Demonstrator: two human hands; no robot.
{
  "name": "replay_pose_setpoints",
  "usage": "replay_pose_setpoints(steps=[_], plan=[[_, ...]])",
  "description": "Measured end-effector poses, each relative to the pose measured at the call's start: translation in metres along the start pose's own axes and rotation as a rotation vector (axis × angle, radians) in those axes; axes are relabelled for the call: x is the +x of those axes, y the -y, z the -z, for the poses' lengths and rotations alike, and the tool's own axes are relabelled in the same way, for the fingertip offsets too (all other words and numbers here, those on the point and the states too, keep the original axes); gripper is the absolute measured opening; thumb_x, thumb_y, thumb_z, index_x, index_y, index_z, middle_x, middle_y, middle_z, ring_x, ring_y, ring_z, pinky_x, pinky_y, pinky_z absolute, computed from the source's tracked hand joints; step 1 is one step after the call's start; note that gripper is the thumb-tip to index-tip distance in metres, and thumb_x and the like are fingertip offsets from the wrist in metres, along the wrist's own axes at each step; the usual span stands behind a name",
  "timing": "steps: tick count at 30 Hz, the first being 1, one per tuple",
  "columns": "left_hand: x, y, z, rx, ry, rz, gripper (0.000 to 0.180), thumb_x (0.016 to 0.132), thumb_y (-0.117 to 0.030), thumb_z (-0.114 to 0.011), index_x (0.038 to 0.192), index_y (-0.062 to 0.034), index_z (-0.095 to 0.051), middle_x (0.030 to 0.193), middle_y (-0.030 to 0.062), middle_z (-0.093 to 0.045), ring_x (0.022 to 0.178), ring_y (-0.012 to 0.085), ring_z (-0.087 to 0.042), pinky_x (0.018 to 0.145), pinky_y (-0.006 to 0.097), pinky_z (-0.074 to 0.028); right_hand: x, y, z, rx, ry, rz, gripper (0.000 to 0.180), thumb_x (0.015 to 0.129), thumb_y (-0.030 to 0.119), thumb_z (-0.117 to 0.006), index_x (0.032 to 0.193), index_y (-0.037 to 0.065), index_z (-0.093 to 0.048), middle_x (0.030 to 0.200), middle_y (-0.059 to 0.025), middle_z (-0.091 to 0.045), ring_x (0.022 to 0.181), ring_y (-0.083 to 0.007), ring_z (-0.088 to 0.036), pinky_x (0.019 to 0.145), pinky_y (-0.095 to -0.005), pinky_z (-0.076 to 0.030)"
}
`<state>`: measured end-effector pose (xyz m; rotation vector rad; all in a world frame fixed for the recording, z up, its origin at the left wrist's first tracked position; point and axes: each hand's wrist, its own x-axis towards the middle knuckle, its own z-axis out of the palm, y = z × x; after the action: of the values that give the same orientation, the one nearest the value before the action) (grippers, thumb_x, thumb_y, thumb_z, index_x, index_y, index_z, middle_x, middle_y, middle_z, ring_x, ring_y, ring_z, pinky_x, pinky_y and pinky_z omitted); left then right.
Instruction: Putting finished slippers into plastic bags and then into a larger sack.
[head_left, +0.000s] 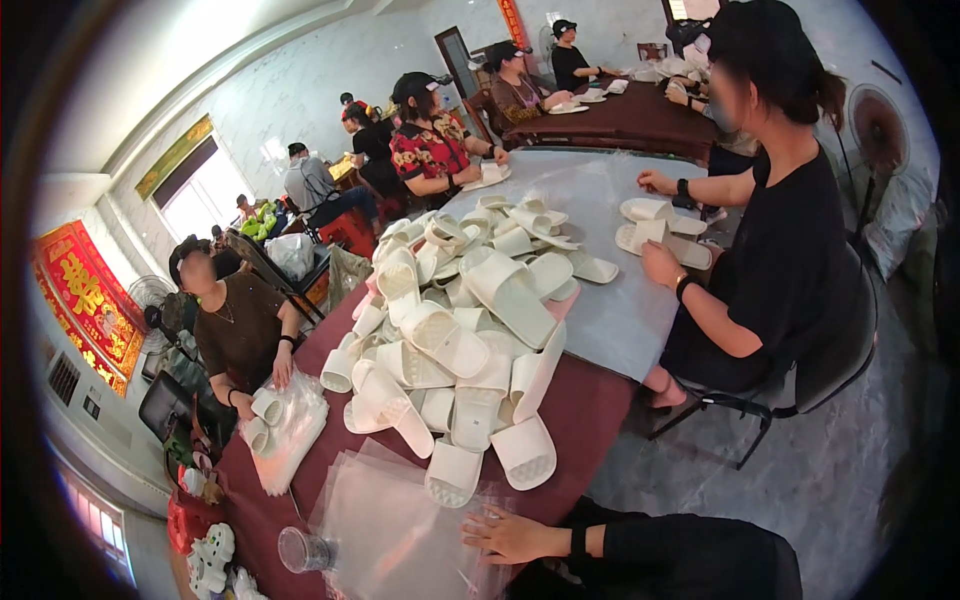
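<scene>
My right hand [510,535] reaches in from the lower right, a black band round its wrist. Its fingers are spread over the near right edge of a stack of clear plastic bags [385,530], resting on them or just above. It holds nothing that I can see. Just beyond the hand lies a big heap of white slippers [445,335], piled loosely; the closest one [453,474] lies beside the bags. A clear round tub [302,550] stands at the stack's left edge. My left hand is out of view.
The table has a dark red cover [590,400] and a pale grey sheet [610,330]. A co-worker [775,240] on the right handles a pair of slippers [662,230]. At left, another person [240,325] works over plastic bags [285,440]. More people sit farther back. A fan [880,130] stands behind the right co-worker.
</scene>
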<state>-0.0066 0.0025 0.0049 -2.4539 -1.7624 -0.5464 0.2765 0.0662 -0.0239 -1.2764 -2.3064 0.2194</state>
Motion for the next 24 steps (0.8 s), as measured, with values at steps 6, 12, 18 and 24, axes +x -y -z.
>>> replay_pose_setpoints(steps=[6,12,18,24], plan=[[0.013,0.011,0.004,-0.029,0.130,-0.115,0.049,0.084,-0.033,-0.057,0.124,-0.0052,-0.052,0.119,0.0205,-0.054,0.109,0.0391,-0.051,0.088,0.054,-0.039,0.003,0.001,0.003,0.002,0.051,-0.017,0.052,0.091,0.043,-0.045,0.131,0.009,-0.045,0.141,-0.0088,-0.038,0.135,-0.0250,-0.028,0.111,-0.0478,-0.017],[0.023,0.019,-0.001,-0.084,0.228,-0.200,0.048,0.084,-0.032,-0.057,0.123,-0.0045,-0.052,0.118,0.0204,-0.054,0.107,0.0386,-0.052,0.087,0.053,-0.040,0.002,-0.002,-0.006,0.058,-0.051,0.002,0.052,0.089,0.041,-0.048,0.129,0.007,-0.048,0.138,-0.0114,-0.041,0.134,-0.0272,-0.029,0.110,-0.0485,-0.018],[0.039,0.027,-0.005,-0.135,0.307,-0.286,0.047,0.084,-0.031,-0.057,0.123,-0.0039,-0.053,0.116,0.0203,-0.055,0.106,0.0381,-0.052,0.085,0.052,-0.042,0.001,-0.002,-0.012,0.083,-0.061,-0.005,0.051,0.089,0.041,-0.048,0.128,0.008,-0.048,0.138,-0.0119,-0.041,0.135,-0.0274,-0.028,0.111,-0.0483,-0.016],[0.056,0.032,-0.010,-0.186,0.391,-0.377,0.046,0.085,-0.030,-0.057,0.122,-0.0032,-0.053,0.115,0.0202,-0.055,0.105,0.0376,-0.053,0.084,0.051,-0.043,0.000,-0.001,-0.008,0.076,-0.076,0.003,0.051,0.089,0.042,-0.048,0.127,0.008,-0.049,0.138,-0.0118,-0.041,0.134,-0.0273,-0.030,0.110,-0.0482,-0.018]])
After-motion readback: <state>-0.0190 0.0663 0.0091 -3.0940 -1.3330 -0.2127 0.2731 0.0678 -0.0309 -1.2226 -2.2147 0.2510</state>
